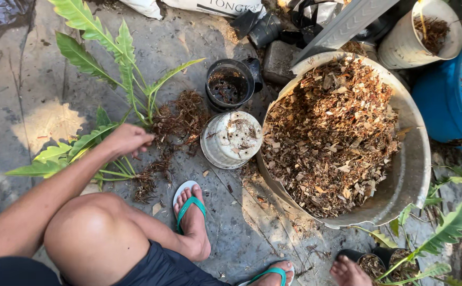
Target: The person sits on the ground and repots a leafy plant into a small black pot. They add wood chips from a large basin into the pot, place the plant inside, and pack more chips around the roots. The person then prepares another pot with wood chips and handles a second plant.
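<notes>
The left hand (127, 139) is closed in a pinch on the bare-rooted green plant with long lobed leaves (101, 79), gripping it low at the crown where the stems meet the tangle of brown roots (175, 119). The plant lies on the grey concrete ground just left of the upturned white plastic pot (231, 139), its leaves fanning away from that pot. The right hand is out of view, so its state cannot be told. To clean the roots well, the grip seems best kept at the crown, not on the leaf stalks, teasing old fibre loose gently so roots do not snap. Behind the white pot stands a black plastic pot (230, 85); to its right leans a large grey metal basin of wood chips (413, 164)
</notes>
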